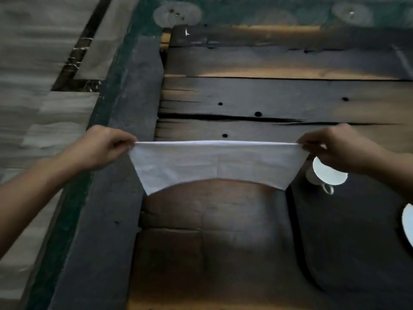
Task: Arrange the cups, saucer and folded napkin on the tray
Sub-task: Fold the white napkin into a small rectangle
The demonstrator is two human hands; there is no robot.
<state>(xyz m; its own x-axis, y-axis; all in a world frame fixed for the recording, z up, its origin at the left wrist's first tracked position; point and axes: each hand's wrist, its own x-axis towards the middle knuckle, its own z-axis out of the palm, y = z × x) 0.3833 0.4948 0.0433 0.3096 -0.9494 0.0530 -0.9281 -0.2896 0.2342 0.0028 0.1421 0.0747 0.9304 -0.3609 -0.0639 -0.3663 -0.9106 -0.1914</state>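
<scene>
A white napkin (216, 163) hangs stretched in the air above the wooden table. My left hand (101, 147) pinches its upper left corner and my right hand (339, 151) pinches its upper right corner. A dark tray (348, 242) lies at the right on the table. On it stands a white cup (324, 175) with its handle pointing towards me, partly hidden under my right hand. A second white piece of crockery (407, 222) shows at the right edge on the tray, cut off by the frame, so I cannot tell whether it is a cup or the saucer.
The table is made of dark rough planks (268, 97) with gaps and holes. Its left edge is a dark beam (116, 198), with a green strip and pale floor beyond. Bare wood lies under the napkin, left of the tray.
</scene>
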